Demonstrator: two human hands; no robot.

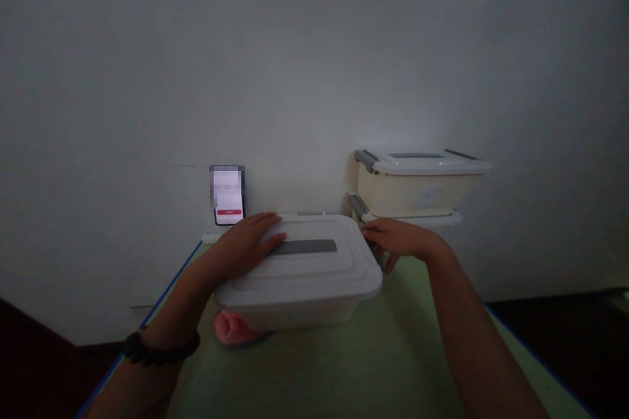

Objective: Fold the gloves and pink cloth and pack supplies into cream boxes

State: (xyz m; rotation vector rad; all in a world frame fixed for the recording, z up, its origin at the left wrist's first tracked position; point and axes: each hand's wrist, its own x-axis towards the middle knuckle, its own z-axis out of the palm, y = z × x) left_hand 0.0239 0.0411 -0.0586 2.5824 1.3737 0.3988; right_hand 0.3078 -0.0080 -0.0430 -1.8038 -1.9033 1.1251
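A storage box (314,315) with a pale, see-through body and a white lid (304,283) stands on the green table. A grey strip (312,247) runs across the middle of the lid. My left hand (246,245) rests on the lid's left part, fingers stretched out and holding nothing. At the box's right side, my right hand (400,239) has its fingers curled at the grey latch (375,253), which they partly hide. A rolled pink cloth-like thing (232,327) with a dark lower edge lies by the box's front left corner.
Against the wall, a phone (228,193) with a lit screen stands upright on a white base at the back left. Behind my right hand, a cream box (417,193) with white lid and grey latches sits on another white lid (445,218). Blue edging (170,288) borders the green table (314,373).
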